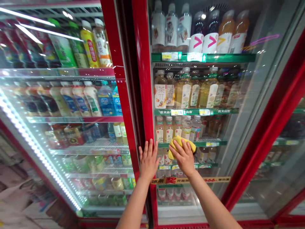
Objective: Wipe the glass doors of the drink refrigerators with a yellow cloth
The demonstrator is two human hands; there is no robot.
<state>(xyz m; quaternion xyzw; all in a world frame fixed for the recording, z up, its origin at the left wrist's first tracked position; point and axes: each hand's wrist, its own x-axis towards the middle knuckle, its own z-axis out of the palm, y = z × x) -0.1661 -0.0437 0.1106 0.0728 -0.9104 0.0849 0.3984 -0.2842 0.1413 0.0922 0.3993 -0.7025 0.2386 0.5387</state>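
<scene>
My right hand [184, 157] presses a folded yellow cloth [173, 152] against the glass door [234, 127] of a red-framed drinks fridge. Its fingers lie over the cloth, and part of the cloth sticks out above and beside them. To the left, my left hand [149, 160] rests flat on the red door frame [143, 79], fingers spread, with nothing in it. Behind the glass, near the cloth, stand small bottles with pale labels [169, 132]. The palm side of both hands is hidden.
Another fridge section with a bright light strip [28, 136] and shelves of bottles [91, 98] is on the left. A red upright frame [267, 127] slants along the right. Green shelf edges [228, 58] carry price tags. A yellow printed strip [195, 180] crosses the glass low down.
</scene>
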